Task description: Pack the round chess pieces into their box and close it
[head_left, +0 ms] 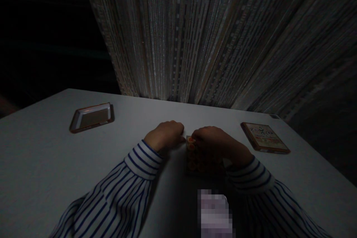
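In the dim middle of the white table [125,178] stands a shallow clear case [187,163] with rows of round orange-and-dark pieces [192,165] packed inside. My left hand [166,135] is closed, its fingertips at the case's far left corner; whether anything is pinched there is hidden. Over the case lies my right hand [216,142], bent at the wrist, its fingers drawn together at a round piece [191,139] in the far left corner. The right hand and its shadow cover much of the case.
To the left lies an open, shallow brown-edged box part [95,118]. On the right is a flat box lid [264,136] with printed characters. Near me sits a pixelated pale object [214,214]. A striped curtain [178,37] hangs behind the table's far edge.
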